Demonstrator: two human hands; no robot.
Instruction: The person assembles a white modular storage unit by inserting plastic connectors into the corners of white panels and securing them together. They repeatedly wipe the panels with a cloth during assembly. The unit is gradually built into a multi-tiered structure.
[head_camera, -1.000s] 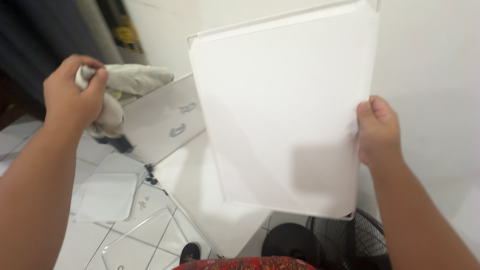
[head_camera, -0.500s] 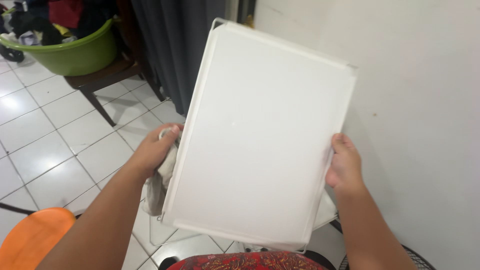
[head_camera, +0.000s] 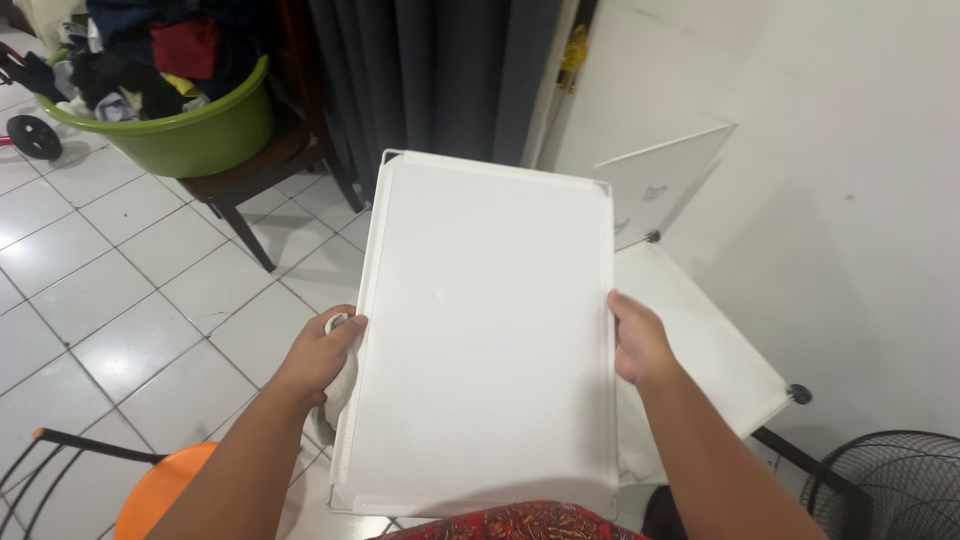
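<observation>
I hold a large white rectangular plastic panel (head_camera: 485, 330) flat in front of me. My left hand (head_camera: 322, 355) grips its left edge and also clutches a white cloth (head_camera: 343, 385) that hangs below the fingers. My right hand (head_camera: 638, 342) grips the panel's right edge, thumb on top.
More white panels (head_camera: 700, 345) joined by black connectors lean against the white wall at right. A green tub of clothes (head_camera: 190, 130) sits on a dark wooden stool at upper left beside a dark curtain. An orange seat (head_camera: 160, 490) is at lower left, a black fan (head_camera: 890, 485) at lower right.
My left hand, earlier raised apart with the cloth, came over to take the panel's left edge. The panel came down from upright before the wall to flat in front of me.
</observation>
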